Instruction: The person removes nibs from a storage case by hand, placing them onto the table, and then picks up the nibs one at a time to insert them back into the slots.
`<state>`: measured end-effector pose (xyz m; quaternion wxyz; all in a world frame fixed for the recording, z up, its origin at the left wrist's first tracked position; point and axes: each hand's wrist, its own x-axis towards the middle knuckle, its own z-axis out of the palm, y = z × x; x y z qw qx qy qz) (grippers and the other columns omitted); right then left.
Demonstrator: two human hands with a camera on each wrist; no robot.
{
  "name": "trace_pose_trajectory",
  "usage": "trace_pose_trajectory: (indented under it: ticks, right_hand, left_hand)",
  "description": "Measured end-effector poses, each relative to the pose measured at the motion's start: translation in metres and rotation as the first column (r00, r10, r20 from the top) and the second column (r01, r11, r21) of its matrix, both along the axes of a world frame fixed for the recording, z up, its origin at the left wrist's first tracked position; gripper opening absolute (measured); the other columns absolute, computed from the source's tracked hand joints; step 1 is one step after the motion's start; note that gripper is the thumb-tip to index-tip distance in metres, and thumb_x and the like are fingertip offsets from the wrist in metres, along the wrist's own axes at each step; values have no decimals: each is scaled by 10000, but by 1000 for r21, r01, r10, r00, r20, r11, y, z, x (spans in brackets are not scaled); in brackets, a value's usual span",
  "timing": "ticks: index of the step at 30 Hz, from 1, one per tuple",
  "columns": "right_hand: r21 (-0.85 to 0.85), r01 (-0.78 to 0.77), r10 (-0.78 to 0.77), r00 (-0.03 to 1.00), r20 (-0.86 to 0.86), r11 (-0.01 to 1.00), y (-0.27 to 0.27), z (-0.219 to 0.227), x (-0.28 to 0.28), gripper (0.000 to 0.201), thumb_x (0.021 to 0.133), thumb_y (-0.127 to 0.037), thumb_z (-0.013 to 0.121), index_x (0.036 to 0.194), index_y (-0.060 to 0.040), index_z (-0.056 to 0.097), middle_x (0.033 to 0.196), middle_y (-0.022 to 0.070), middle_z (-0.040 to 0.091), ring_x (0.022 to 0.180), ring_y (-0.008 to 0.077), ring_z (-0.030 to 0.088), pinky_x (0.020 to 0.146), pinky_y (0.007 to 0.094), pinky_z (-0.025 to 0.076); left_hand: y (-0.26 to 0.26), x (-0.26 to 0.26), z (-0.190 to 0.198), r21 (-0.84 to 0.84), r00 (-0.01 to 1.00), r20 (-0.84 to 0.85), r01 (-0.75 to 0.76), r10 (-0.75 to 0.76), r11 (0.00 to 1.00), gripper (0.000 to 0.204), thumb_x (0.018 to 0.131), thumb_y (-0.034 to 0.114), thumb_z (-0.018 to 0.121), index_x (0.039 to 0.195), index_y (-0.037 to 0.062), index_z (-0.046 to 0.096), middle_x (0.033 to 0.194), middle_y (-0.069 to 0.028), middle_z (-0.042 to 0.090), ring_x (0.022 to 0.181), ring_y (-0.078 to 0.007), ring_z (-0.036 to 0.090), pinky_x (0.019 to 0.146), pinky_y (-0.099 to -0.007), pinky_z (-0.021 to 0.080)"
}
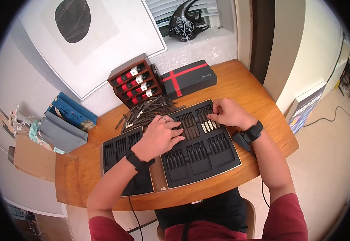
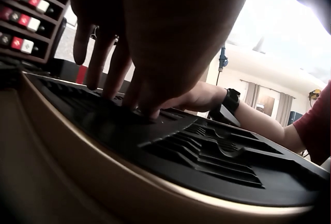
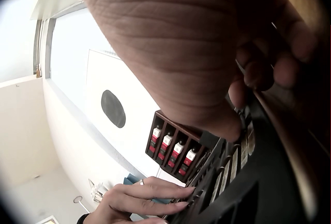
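Note:
A black slotted tray (image 1: 223,159) holds rows of slim dark pieces, with several light-coloured pieces (image 1: 210,126) in its upper right section. My left hand (image 1: 159,135) rests on the tray's upper left part, fingers spread and pointing down, also seen in the left wrist view over the black tray (image 2: 170,125). My right hand (image 1: 230,113) is at the upper right section, fingers bent, thumb and forefinger beside the light pieces. In the right wrist view the thumb of the right hand (image 3: 176,53) touches down near the ends of light pieces (image 3: 234,166); whether it pinches one is hidden.
A second slotted tray (image 1: 109,160) adjoins on the left. Behind lie a heap of loose dark pieces (image 1: 142,113), a wooden rack (image 1: 131,80) and a black box with red ribbon (image 1: 193,82). A grey-blue bag (image 1: 64,124) stands left; a black device (image 1: 243,141) sits by my right wrist.

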<state>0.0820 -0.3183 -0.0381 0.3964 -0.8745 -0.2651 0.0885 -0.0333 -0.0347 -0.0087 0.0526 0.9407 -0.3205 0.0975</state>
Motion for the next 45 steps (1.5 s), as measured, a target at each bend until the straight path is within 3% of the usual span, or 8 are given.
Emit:
trace_pose_trajectory:
  ticks: [8, 12, 16, 23, 27, 33, 40, 45]
  right_hand:
    - [-1, -5, 5, 1000, 8, 1000, 0, 0, 0, 309, 849, -250, 846, 796, 7, 683, 747, 197, 709, 735, 333, 708, 687, 423, 544]
    - [31, -23, 21, 997, 68, 999, 0, -7, 2, 308, 869, -231, 843, 785, -7, 648, 665, 110, 654, 622, 209, 636, 572, 366, 486]
    - [43, -28, 25, 997, 76, 999, 0, -6, 1, 316, 875, -234, 842, 781, -8, 643, 663, 107, 649, 612, 206, 627, 565, 366, 480]
    - [29, -14, 12, 998, 65, 999, -1, 0, -2, 325, 879, -245, 845, 777, -12, 643, 653, 106, 647, 614, 207, 630, 568, 365, 481]
    - [35, -21, 18, 996, 82, 999, -1, -5, 1, 326, 877, -245, 846, 768, -13, 644, 656, 109, 653, 619, 214, 638, 575, 371, 489]
    - [37, -21, 19, 997, 70, 999, -1, -6, 2, 324, 867, -251, 848, 768, -14, 650, 671, 116, 664, 638, 229, 649, 591, 381, 498]
    - [38, -18, 15, 998, 56, 999, -2, -4, 1, 318, 864, -249, 851, 773, -16, 654, 671, 106, 659, 630, 207, 629, 588, 368, 492]
    - [12, -15, 14, 1000, 26, 1000, -2, 0, 1, 317, 861, -256, 852, 795, -9, 666, 719, 146, 685, 692, 267, 667, 646, 395, 520]
  left_hand:
    - [-13, 18, 13, 176, 999, -37, -8, 15, 984, 261, 842, 302, 843, 962, 71, 839, 973, -31, 795, 1014, -211, 664, 971, -378, 461]
    - [-24, 17, 21, 296, 989, -114, -53, 90, 954, 227, 831, 275, 845, 910, 67, 800, 845, -89, 746, 899, -250, 690, 954, -382, 462]
    - [-21, 10, 12, 197, 993, -90, -61, 80, 979, 245, 863, 235, 808, 987, 36, 738, 843, -129, 732, 866, -284, 701, 951, -384, 464]
    - [-29, -13, 4, 419, 983, 178, -27, -53, 908, 241, 918, 151, 696, 1110, 8, 676, 926, -172, 735, 937, -312, 714, 951, -393, 468]
    - [8, 9, 18, -140, 991, -55, -127, 120, 982, 189, 899, 101, 709, 1078, 40, 718, 969, -165, 736, 976, -379, 692, 879, -480, 541]
    - [90, 51, -4, -139, 882, 18, -464, 471, 875, 194, 882, 119, 779, 1044, 31, 718, 993, -155, 743, 978, -346, 705, 865, -448, 569]
    - [81, 75, -15, 49, 869, 9, -495, 495, 867, 188, 880, 114, 781, 1043, 22, 780, 1046, -147, 756, 1020, -369, 716, 890, -449, 578]
    - [93, 83, -8, -128, 864, -150, -500, 481, 857, 170, 891, 96, 793, 1019, -11, 762, 957, -129, 756, 867, -266, 736, 769, -394, 596]
